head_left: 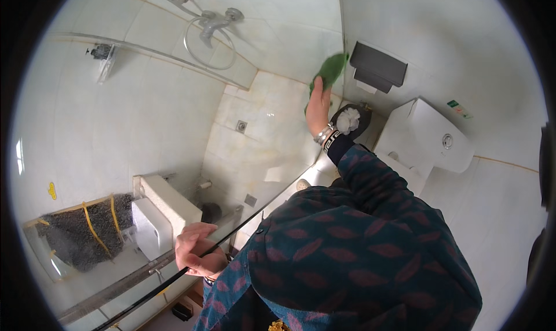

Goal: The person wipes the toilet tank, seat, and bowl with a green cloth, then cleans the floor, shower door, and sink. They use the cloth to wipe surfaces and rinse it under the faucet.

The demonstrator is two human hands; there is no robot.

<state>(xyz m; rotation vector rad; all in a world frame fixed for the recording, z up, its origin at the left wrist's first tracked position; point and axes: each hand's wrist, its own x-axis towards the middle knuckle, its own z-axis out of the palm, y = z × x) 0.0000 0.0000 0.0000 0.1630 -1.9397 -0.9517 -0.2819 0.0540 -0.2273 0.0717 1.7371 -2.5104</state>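
Note:
My right hand (pixel 318 109) is stretched forward with a green cloth (pixel 331 69) at its fingers. The cloth lies in front of the far wall corner, left of the grey paper holder; its contact with a surface is hard to tell. Some of the fingers are hidden by the cloth. At the lower left, my left hand (pixel 200 251) is closed round the dark-edged rim of a glass panel (pixel 255 212). This rim runs slantwise from the lower left up past my body.
A grey paper holder (pixel 379 66) hangs on the far wall above a dark waste bin (pixel 362 122) with crumpled white paper. A white toilet (pixel 425 135) stands right. A shower tap (pixel 211 28) with a hose is at the back left; a floor drain (pixel 241 126) lies below.

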